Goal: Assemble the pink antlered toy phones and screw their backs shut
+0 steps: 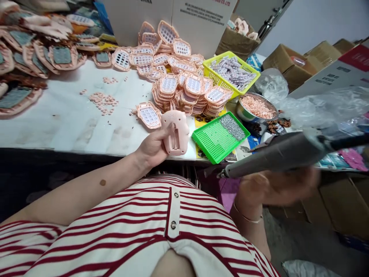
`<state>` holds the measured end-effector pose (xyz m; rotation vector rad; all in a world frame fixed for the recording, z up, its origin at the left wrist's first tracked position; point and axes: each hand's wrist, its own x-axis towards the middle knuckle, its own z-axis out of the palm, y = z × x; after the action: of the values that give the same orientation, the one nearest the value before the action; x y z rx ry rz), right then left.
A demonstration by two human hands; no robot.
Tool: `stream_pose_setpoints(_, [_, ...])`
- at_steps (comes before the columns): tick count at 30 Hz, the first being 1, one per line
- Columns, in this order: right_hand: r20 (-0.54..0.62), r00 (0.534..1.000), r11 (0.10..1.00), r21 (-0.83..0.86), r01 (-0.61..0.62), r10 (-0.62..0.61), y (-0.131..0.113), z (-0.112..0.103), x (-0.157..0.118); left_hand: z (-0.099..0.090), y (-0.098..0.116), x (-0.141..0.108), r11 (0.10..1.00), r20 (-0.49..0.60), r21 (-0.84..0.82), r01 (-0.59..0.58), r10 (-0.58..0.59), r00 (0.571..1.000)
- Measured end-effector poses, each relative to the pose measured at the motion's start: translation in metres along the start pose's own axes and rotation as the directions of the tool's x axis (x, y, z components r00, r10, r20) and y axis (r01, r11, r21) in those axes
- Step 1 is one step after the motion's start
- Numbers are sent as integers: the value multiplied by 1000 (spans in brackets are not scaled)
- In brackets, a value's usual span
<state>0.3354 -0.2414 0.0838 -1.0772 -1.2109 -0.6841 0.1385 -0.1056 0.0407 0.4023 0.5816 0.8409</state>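
Observation:
Near the table's front edge, my left hand is closed on a pink plastic casing, its thumb over the face near a long recess. My right hand, blurred by motion, is wrapped round a grey electric screwdriver whose tip points left, below the green tray. The green tray holds small silvery screws at its far right end. Just left of the held casing, another pink casing with a white keypad lies on the table. Stacked pink casings stand behind it.
A yellow basket of whitish parts and a metal bowl of small pink pieces stand back right. Scattered pink pieces lie on the left of the table. Clear plastic bags and cardboard boxes occupy the right.

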Motion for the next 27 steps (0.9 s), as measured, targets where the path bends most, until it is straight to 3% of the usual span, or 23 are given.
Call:
stream_pose_setpoints(1, [-142, 968, 976, -98, 196, -208, 0, -4, 0, -3, 3, -4, 1000, 45, -2, 0, 0, 999])
stream_pose_setpoints(2, [-212, 914, 934, -170, 315, -347, -3, -5, 0, -6, 5, -8, 1000, 95, -3, -6, 6, 995])
stream_pose_setpoints(3, [-190, 923, 935, -182, 303, -336, -9, -3, -2, -8, 6, -12, 1000, 151, -2, -14, 14, 988])
stream_pose_setpoints(4, [-44, 983, 979, -108, 175, -180, -16, 2, -6, -10, 7, -15, 1000, 205, 1, -22, 22, 979])
stream_pose_setpoints(5, [165, 986, 1000, 2, -24, 23, -25, 11, -11, -11, 8, -19, 1000, 254, 9, -29, 25, 967])
stream_pose_setpoints(6, [444, 874, 961, 93, -261, 195, -34, 22, -17, -13, 8, -22, 999, 298, 26, -27, 19, 954])
stream_pose_setpoints(7, [652, 708, 878, 133, -461, 273, -42, 35, -24, -15, 9, -24, 999, 333, 52, -17, -1, 943])
stream_pose_setpoints(8, [785, 541, 770, 134, -624, 302, -48, 49, -30, -18, 10, -26, 997, 355, 80, -4, -25, 935])
stream_pose_setpoints(9, [863, 404, 660, 115, -743, 304, -52, 62, -37, -22, 11, -28, 995, 365, 102, 7, -44, 930])
stream_pose_setpoints(10, [894, 318, 555, 98, -826, 315, -55, 74, -43, -26, 13, -29, 993, 366, 117, 7, -50, 929])
stream_pose_setpoints(11, [906, 261, 462, 84, -883, 334, -56, 85, -48, -31, 14, -31, 992, 361, 123, -5, -40, 932])
stream_pose_setpoints(13, [907, 195, 326, 68, -943, 373, -55, 102, -56, -41, 18, -33, 992, 344, 116, -54, 11, 939])
stream_pose_setpoints(15, [918, 138, 252, 44, -967, 372, -54, 115, -63, -49, 21, -33, 990, 301, 105, -94, 59, 952])
stream_pose_setpoints(18, [950, 56, 220, -13, -975, 306, -53, 131, -69, -60, 27, -30, 987, 178, 97, -128, 109, 978])
stream_pose_setpoints(20, [970, 42, 228, -14, -974, 240, -52, 141, -72, -75, 40, -29, 977, 100, 120, -174, 163, 982])
stream_pose_setpoints(22, [975, 37, 246, -19, -969, 220, -48, 150, -75, -101, 63, -36, 947, 36, 208, -245, 243, 969])
stream_pose_setpoints(24, [967, -15, 280, -88, -956, 253, -40, 156, -80, -140, 95, -59, 869, -28, 410, -276, 315, 949])
stream_pose_setpoints(25, [959, -53, 299, -140, -944, 280, -36, 159, -82, -161, 114, -75, 804, -55, 555, -214, 291, 955])
stream_pose_setpoints(27, [939, -124, 322, -231, -918, 319, -29, 164, -88, -201, 150, -108, 583, -102, 813, -4, 149, 983])
